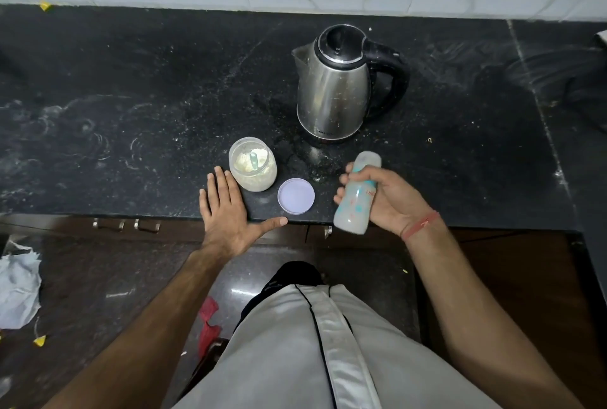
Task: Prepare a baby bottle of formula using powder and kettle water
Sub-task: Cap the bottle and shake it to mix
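On the counter (pixel 131 112), the kettle (pixel 335 86) stands at the rear, the open powder jar (pixel 253 165) with a scoop (pixel 253 160) in it lies before and left of it, the lid (pixel 296 195) just right of the jar, the left hand (pixel 230 208) beside the jar's left, and the bottle (pixel 356 193) in the right hand (pixel 391 198) farther right.

**Left hand flat, right hand gripping**

The left hand (pixel 230 208) lies palm down, fingers straight and close together pointing away from the body, thumb spread wide to the right. Its bare forearm runs back toward the lower left. The right hand (pixel 387 201) is curled round a baby bottle (pixel 356 198), holding it tilted, with a red thread (pixel 422 224) around the wrist.
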Available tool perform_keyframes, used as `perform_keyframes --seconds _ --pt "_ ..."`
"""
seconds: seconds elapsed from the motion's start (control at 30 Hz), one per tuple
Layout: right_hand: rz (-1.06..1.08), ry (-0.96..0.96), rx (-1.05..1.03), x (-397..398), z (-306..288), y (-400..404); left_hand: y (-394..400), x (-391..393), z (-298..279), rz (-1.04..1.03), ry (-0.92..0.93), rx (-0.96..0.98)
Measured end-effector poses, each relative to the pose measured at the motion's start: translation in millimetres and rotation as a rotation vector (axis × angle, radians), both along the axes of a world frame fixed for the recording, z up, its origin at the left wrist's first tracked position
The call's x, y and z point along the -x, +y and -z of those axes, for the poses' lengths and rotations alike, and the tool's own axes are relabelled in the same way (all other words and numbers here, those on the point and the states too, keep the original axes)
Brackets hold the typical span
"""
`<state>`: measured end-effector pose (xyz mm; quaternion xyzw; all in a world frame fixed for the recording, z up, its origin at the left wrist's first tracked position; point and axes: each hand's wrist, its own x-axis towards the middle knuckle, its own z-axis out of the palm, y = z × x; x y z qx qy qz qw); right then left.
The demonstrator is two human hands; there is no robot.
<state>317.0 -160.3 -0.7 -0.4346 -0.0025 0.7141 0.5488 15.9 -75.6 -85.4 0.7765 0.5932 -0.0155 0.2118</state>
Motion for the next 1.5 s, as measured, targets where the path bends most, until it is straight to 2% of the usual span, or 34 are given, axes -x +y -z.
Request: perform_keyframes --seconds 0.07,0.1,0.17,0.2,0.3,0.33,0.4,0.43,0.53,0.63,0.67,0.73,0.77,0.87,1.0,1.1,1.2,1.23,1.33,1.43,1.5 --pt "0.178 0.08 0.009 -4 4 0 0 -1 1 -0.013 -0.002 -0.001" --pt "0.18 0.088 0.022 -6 5 -2 0 -1 1 -0.017 -0.002 0.001" --pt "-0.008 -0.005 0.039 -7 0 -4 -1 0 0 -0.011 0.0 -0.002" --pt "-0.031 -0.034 0.039 -6 1 -6 -1 0 0 -0.006 0.001 -0.003" --pt "0.222 0.076 0.038 -11 8 -5 0 0 1 -0.01 0.0 0.003" --pt "0.174 0.063 0.046 -12 6 -5 -1 0 1 -0.01 0.004 0.002" --pt "-0.096 -0.046 0.049 -9 -1 -7 0 0 1 -0.002 0.009 -0.008" --pt "-0.125 -0.066 0.044 -8 2 -7 0 0 1 0.001 0.005 -0.006" --pt "0.096 0.048 0.075 -8 8 -5 0 -1 1 -0.011 -0.001 0.002" --pt "-0.136 -0.04 0.08 -1 2 -7 0 -1 0 -0.005 0.002 0.001" --pt "-0.111 -0.037 0.072 1 4 -7 0 -1 -1 -0.004 0.004 0.005" --pt "0.121 0.068 0.078 2 10 -4 0 -1 -1 -0.014 0.005 0.006" --pt "0.17 0.109 0.075 3 11 -4 0 -1 -1 -0.015 0.007 0.007" --pt "-0.046 -0.017 0.078 6 8 -5 0 0 -2 -0.009 0.011 0.01" --pt "0.2 0.067 0.077 5 12 -4 0 -1 -2 -0.016 0.007 0.017" --pt "0.012 -0.071 0.087 7 8 -6 0 0 -3 -0.003 0.005 0.017" --pt "0.278 0.032 0.068 0 14 -3 1 -1 -3 -0.007 0.006 0.023" --pt "0.267 0.054 0.066 -3 12 -2 1 -1 -3 -0.005 0.01 0.022" --pt "-0.013 -0.07 0.115 -7 4 -3 1 0 -2 -0.005 0.007 0.009" --pt "0.192 0.014 0.126 -9 6 0 1 -2 0 -0.007 0.016 0.005" --pt "0.055 -0.008 0.121 -5 2 2 1 0 1 -0.006 0.022 -0.006"
